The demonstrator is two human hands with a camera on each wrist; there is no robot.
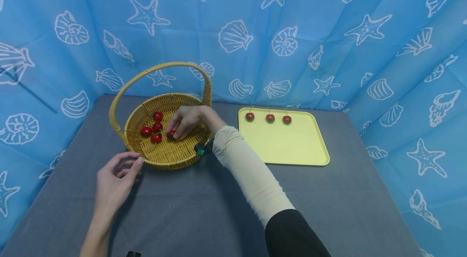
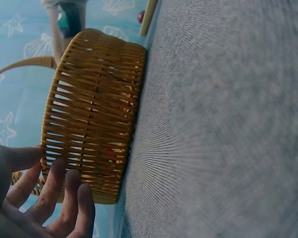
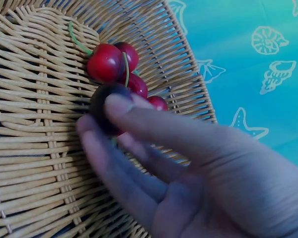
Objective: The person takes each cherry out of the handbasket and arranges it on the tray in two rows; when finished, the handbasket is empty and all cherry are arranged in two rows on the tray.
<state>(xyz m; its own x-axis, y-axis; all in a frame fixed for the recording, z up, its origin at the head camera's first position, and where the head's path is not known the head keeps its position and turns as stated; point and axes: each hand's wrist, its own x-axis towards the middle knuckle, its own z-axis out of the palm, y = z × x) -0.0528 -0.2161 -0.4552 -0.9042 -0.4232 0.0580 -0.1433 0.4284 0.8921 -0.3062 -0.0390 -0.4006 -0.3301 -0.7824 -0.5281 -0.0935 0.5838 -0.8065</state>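
Note:
Inside the round wicker basket [image 1: 171, 159], my right hand [image 1: 187, 120] pinches a dark red cherry [image 3: 103, 106] between thumb and fingers. The held cherry stays low, near the woven floor; whether it touches the floor I cannot tell. Several other red cherries, one of them the bright cherry [image 3: 105, 63] with a green stem, lie close together just beyond the fingertips. At the basket's near left rim, my left hand [image 1: 118, 176] holds the edge with thumb and forefinger. Its other fingers are bent beside the outer wall [image 2: 92, 109] in the left wrist view.
A yellow tray [image 1: 292, 143] lies right of the basket, with three stemmed cherries [image 1: 270, 118] in a row along its far edge. The basket's tall handle [image 1: 160, 65] arches over its far side. A grey cloth covers the table [image 1: 204, 208]; a blue shell-patterned curtain [image 1: 255, 46] hangs behind.

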